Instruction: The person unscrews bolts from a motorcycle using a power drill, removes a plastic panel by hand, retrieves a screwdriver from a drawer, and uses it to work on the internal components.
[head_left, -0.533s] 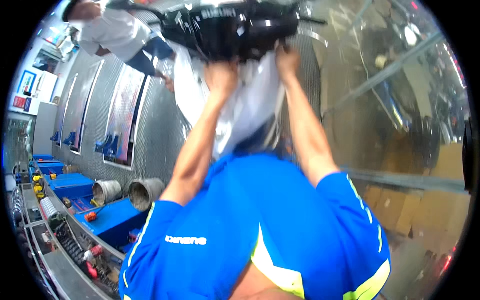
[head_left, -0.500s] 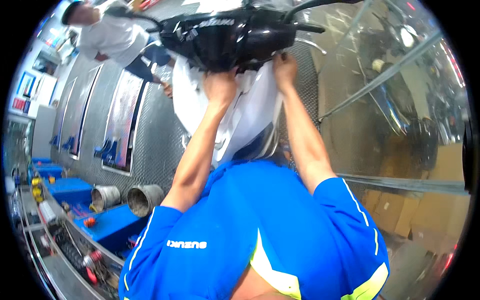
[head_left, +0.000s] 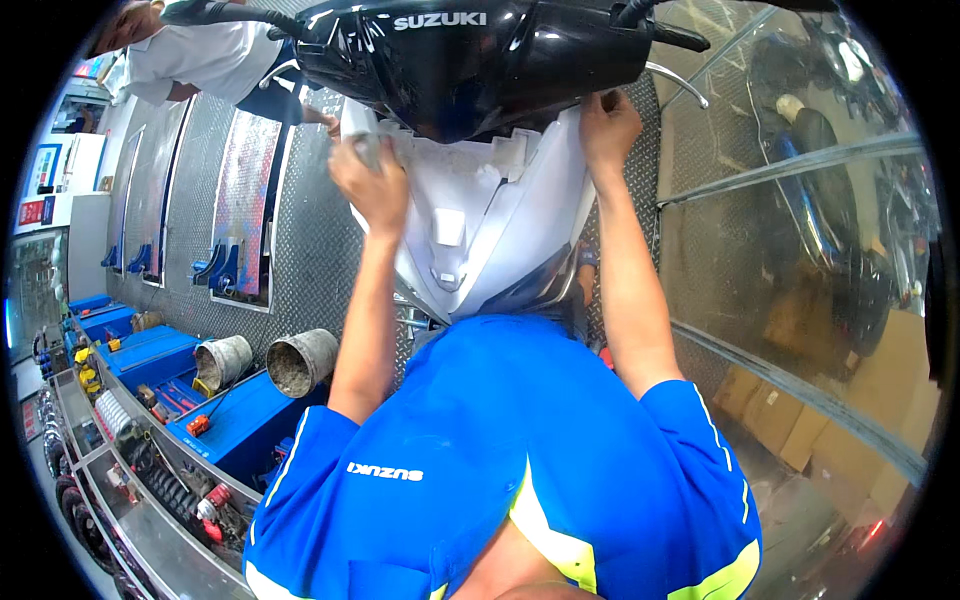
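In front of me is a scooter with a white front panel [head_left: 452,200] below a glossy black handlebar cover [head_left: 480,65]. My left hand [head_left: 368,190] is at the panel's upper left edge, its fingers curled around it and slightly blurred. At the upper right edge, just under the black cover, my right hand [head_left: 610,138] pinches the panel's rim; its fingertips are partly hidden. Between the hands the panel's top runs beneath the cover, with a small raised rectangular part at its middle.
A brake lever [head_left: 678,82] sticks out above my right hand. Another person [head_left: 190,55] in a white shirt stands at the far left. Grey buckets [head_left: 302,362] and blue lift units [head_left: 235,415] stand at left beside a metal tool cart [head_left: 120,510]. A transparent partition [head_left: 800,160] rises at right.
My left hand has moved left, from under the black cover's middle to the panel's upper left edge. My right hand stays at the right edge. The view has shifted, with the scooter appearing nearer.
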